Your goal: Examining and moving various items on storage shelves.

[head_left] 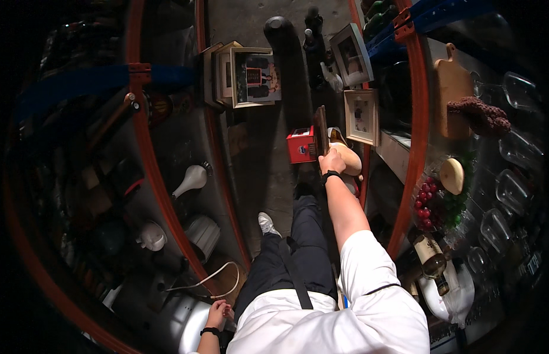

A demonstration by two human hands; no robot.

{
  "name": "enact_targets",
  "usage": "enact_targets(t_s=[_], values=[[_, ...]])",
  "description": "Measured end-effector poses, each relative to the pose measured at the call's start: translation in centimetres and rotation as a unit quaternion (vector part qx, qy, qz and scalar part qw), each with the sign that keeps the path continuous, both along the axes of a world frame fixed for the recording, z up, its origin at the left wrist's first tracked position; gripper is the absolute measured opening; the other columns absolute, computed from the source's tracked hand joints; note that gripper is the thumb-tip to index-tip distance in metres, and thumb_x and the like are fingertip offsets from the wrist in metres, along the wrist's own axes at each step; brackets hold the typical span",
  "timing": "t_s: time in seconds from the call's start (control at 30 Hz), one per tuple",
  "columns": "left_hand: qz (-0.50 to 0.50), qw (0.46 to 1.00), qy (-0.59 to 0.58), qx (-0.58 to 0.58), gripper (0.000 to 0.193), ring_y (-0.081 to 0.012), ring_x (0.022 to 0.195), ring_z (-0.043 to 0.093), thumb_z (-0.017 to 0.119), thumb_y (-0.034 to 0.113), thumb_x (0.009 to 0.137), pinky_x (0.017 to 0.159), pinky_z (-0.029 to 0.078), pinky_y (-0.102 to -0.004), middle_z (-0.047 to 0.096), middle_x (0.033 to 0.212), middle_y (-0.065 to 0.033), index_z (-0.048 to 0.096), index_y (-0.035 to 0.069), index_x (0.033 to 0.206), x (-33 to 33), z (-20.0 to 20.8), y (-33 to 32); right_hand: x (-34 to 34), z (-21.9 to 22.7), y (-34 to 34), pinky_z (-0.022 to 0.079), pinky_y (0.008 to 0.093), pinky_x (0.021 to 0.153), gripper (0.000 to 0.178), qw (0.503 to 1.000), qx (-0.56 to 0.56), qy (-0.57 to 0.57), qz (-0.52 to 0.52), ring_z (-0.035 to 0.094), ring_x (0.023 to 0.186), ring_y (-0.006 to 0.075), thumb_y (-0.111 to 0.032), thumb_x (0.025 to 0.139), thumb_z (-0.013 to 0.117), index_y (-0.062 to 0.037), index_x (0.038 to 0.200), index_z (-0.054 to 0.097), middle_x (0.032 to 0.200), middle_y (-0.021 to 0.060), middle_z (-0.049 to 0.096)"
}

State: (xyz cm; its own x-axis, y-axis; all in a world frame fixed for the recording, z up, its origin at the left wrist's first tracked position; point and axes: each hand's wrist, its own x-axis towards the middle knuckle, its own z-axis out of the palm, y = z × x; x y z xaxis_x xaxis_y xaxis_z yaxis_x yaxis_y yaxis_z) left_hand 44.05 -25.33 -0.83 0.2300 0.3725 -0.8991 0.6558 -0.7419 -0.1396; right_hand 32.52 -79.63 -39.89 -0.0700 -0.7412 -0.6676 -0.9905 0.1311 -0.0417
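Note:
My right hand reaches forward, its fingers closed on the near edge of a dark brown flat panel. The panel stands upright and is seen almost edge-on, so its face is hidden. Against its left side is a red box with a small picture on its front. Just right of the hand lies a smooth tan rounded object. My left hand hangs low at my left side, fingers loosely bent with nothing seen in them, near a white rounded appliance.
Orange-posted shelves line both sides of a narrow aisle. Framed pictures stand ahead on the left, another frame on the right. A cutting board, red grapes, a bottle and clear containers fill the right shelf. A white cord loops near my left hand.

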Motion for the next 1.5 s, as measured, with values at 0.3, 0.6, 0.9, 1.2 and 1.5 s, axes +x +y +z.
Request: enact_targets(t_s=[0.3, 0.6, 0.9, 1.2, 1.5], values=[[0.027, 0.999, -0.008, -0.03, 0.022, -0.0139, 0.075, 0.06, 0.049, 0.016, 0.093, 0.065, 0.048, -0.0282, 0.063, 0.089, -0.0063, 0.049, 0.005, 0.111, 0.7, 0.0, -1.5, -2.4, -0.6, 3.7, 0.051, 0.0416, 0.08, 0.024, 0.988, 0.097, 0.109, -0.042, 0.062, 0.097, 0.0304, -0.018, 0.085, 0.05, -0.0073, 0.105, 0.059, 0.106, 0.0144, 0.063], [0.003, 0.994, -0.038, -0.106, 0.024, -0.0158, 0.075, 0.061, 0.047, 0.014, 0.093, 0.063, 0.05, -0.0273, 0.062, 0.091, -0.0097, 0.048, 0.002, 0.114, 1.6, 0.5, -1.0, -3.8, 7.5, 4.7, 0.048, 0.0438, 0.082, 0.031, 0.992, 0.098, 0.081, -0.025, 0.06, 0.101, 0.029, -0.021, 0.083, 0.051, -0.0082, 0.111, 0.053, 0.109, 0.0129, 0.061], [-0.053, 0.974, -0.073, -0.21, 0.026, -0.0126, 0.079, 0.06, 0.05, 0.016, 0.092, 0.066, 0.049, -0.0253, 0.062, 0.093, -0.0079, 0.05, 0.003, 0.115, 3.7, -1.1, 3.6, -4.2, 19.2, 9.5, 0.047, 0.0433, 0.086, 0.035, 0.994, 0.104, 0.014, -0.017, 0.058, 0.107, 0.03, -0.024, 0.081, 0.052, -0.008, 0.111, 0.059, 0.115, 0.0147, 0.06], [-0.12, 0.934, -0.151, -0.302, 0.026, -0.0138, 0.077, 0.059, 0.055, 0.015, 0.087, 0.066, 0.048, -0.0258, 0.062, 0.093, -0.0086, 0.054, 0.001, 0.109, 4.4, -4.4, 14.9, -10.3, 20.6, 23.5, 0.051, 0.0388, 0.063, 0.031, 0.993, 0.079, -0.093, -0.005, 0.065, 0.07, 0.0304, -0.023, 0.076, 0.05, 0.0036, 0.079, 0.065, 0.077, 0.019, 0.066], [-0.162, 0.91, -0.177, -0.337, 0.032, -0.0167, 0.074, 0.06, 0.057, 0.019, 0.083, 0.069, 0.048, -0.0306, 0.064, 0.092, -0.0107, 0.056, -0.002, 0.107, 3.0, -8.2, 23.0, -18.0, 15.8, 32.7, 0.053, 0.0405, 0.05, 0.017, 0.807, -0.049, 0.173, 0.562, 0.065, 0.064, 0.0148, -0.019, 0.061, 0.076, -0.0167, 0.077, 0.073, 0.077, -0.0023, 0.069]])
